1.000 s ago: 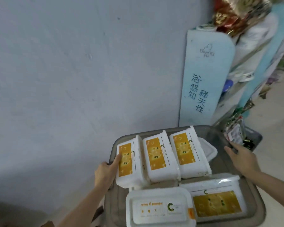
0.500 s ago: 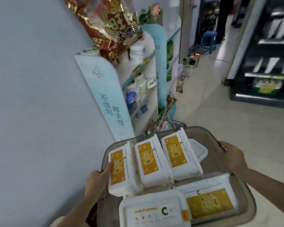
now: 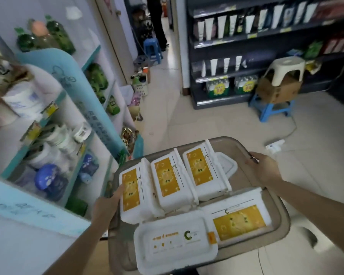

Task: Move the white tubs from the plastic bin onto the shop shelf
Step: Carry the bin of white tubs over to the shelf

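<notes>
Head view: white tubs [image 3: 173, 183] packed in plastic bin [image 3: 282, 221], right of pale shelf [image 3: 72, 124]. Left hand [image 3: 105, 205] and right hand [image 3: 264, 169] curled on bin rims. Best kept level, eased toward shelf before unloading.

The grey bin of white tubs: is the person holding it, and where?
Yes. Both hands hold the plastic bin by its rim: left hand on the left edge, right hand at the far right edge.

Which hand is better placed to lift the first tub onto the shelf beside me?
Probably the left hand. It grips the bin on the side nearest the teal shelf and already touches the leftmost tub. The right hand holds the far rim, away from that shelf.
</notes>
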